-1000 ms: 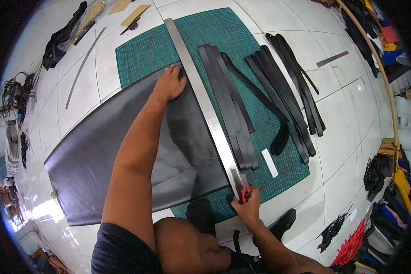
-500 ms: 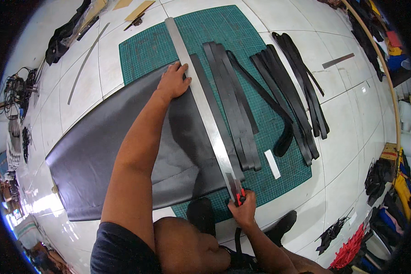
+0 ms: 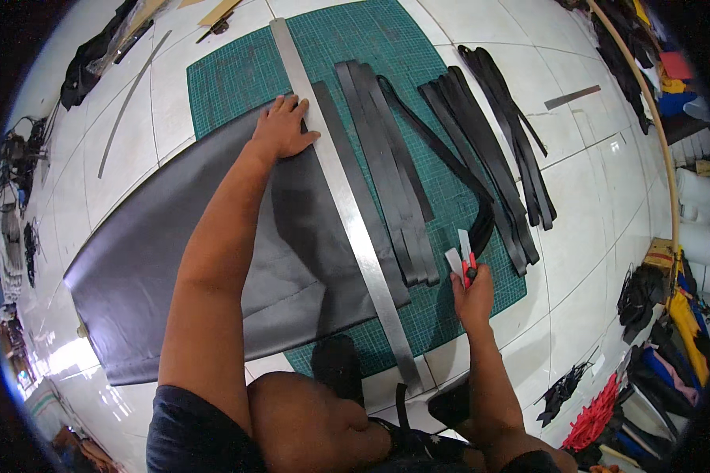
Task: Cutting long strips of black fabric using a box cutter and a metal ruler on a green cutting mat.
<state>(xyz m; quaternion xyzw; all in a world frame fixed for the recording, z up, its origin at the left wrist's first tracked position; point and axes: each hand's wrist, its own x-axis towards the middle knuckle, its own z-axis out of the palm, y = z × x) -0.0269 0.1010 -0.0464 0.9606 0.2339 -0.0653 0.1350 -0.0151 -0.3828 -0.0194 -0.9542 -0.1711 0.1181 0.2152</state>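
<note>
My left hand (image 3: 282, 130) lies open, fingers spread, on a sheet of black leather-like material (image 3: 213, 236) and against the edge of a long steel ruler (image 3: 347, 209). The ruler runs across the sheet from the far side toward me, a narrow strip of black showing along its right side. My right hand (image 3: 475, 296) is closed round a red utility knife (image 3: 468, 272), its blade pointing away from me above the green cutting mat (image 3: 442, 323). Beside the knife is a small white block (image 3: 454, 262), partly hidden by it.
Bundles of cut black strips (image 3: 386, 173) lie right of the ruler; more black strips (image 3: 481, 165) sit farther right. A short metal strip (image 3: 572, 97) rests on the tiled floor (image 3: 592, 197). Red material (image 3: 596, 418) and other fabrics are heaped at the right rim.
My right hand has moved with the knife off the ruler's near end, to the right and away from me, beside the white block. My left hand's fingers have shifted slightly on the ruler's edge.
</note>
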